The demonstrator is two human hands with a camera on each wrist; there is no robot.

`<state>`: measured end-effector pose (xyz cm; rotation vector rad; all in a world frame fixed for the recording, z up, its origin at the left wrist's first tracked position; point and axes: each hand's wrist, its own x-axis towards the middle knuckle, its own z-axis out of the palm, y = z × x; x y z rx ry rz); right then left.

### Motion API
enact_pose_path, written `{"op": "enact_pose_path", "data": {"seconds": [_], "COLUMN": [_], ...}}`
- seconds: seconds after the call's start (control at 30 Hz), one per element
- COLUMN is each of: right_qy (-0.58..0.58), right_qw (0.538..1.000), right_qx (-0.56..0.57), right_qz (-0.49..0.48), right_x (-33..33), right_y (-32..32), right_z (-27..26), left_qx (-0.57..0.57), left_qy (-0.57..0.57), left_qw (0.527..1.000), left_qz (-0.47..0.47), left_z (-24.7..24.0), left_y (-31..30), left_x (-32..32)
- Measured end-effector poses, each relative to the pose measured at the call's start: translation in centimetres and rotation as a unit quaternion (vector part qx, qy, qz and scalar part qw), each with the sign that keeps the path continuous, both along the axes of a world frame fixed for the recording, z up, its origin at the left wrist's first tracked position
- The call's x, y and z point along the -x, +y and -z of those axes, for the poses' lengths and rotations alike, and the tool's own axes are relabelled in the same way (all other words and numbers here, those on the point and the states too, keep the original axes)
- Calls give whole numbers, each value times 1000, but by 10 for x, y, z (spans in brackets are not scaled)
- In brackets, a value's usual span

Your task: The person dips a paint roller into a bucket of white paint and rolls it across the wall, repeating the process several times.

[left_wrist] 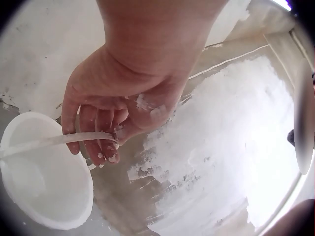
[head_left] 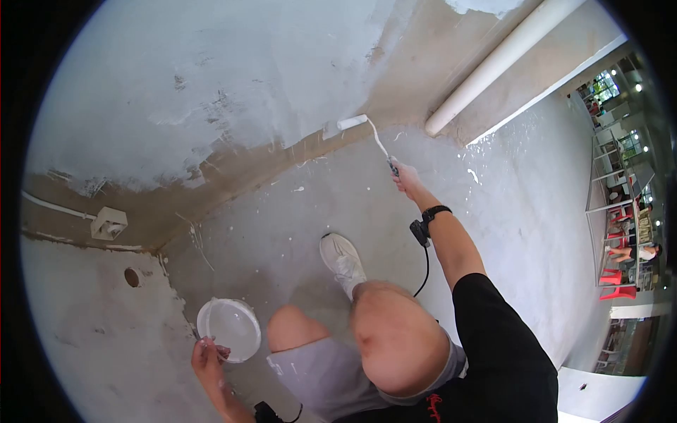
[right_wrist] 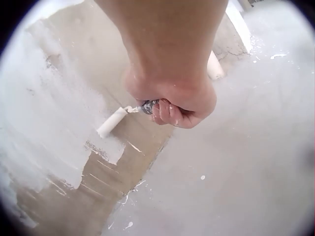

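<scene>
My right hand grips the dark, paint-spotted handle of a paint roller. The white roller sleeve lies against the bottom of the wall, close above the floor, beside a fresh patch of white paint. In the right wrist view the fingers curl round the roller's handle, and the white sleeve overlaps the wall. Low on the left, my left hand holds the thin white handle of a bucket. The left wrist view shows that handle across curled, paint-smeared fingers, with white paint inside the bucket.
A white pipe runs down to the floor at upper right. An electrical box with a conduit sticks out low on the left wall, above a round hole. White drips dot the grey floor. Red chairs stand far right.
</scene>
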<state>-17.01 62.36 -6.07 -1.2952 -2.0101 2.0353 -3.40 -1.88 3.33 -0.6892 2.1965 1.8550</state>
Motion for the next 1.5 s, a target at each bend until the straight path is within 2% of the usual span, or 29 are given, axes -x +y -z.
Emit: {"op": "enact_pose_path", "data": {"seconds": [0.07, 0.13, 0.2, 0.47, 0.57, 0.67, 0.77, 0.83, 0.97, 1.13, 1.27, 1.4, 1.5], "right_qy": [-3, -6, 39, 165, 231, 256, 261, 229, 169, 84, 85, 112, 120], "right_qw": [1000, 1000, 998, 977, 961, 958, 959, 967, 974, 972, 957, 945, 945], "right_qx": [-5, -13, -50, -116, -145, -114, -65, -92, -148, -208, -226, -212, -212], "right_qz": [5, 8, -4, -63, -49, -57, -86, -56, -17, 63, 160, 221, 218], "right_x": [2, 1, -4, -2, 12, 20, -1, -32, -121, -270, -379, -417, -413], "right_y": [1, 5, 14, 16, 3, -17, -25, -28, -8, 12, 8, 7, 16], "right_z": [-4, -16, -42, -227, -272, -284, -278, -275, -281, -313, -345, -368, -367], "left_qx": [1, -13, -19, -38, -13, -11, -31, -71, -80, -67, -56, -49, -38], "left_qy": [-3, 2, 10, 47, 50, 41, 63, 53, 40, 57, 73, 95, 88], "left_qw": [1000, 1000, 1000, 998, 998, 998, 997, 996, 996, 996, 993, 990, 990], "left_qz": [13, -15, -5, 24, 39, 37, 22, -3, 9, 34, 71, 89, 104], "left_z": [-4, -12, -10, -10, -9, -7, -7, -6, 3, -9, -23, -34, -48], "left_y": [4, 13, 14, 20, 16, 11, 9, 9, 0, 10, 18, 33, 54], "left_x": [3, 8, 12, 12, 10, 4, 6, 1, 0, 3, 9, 28, 39]}}
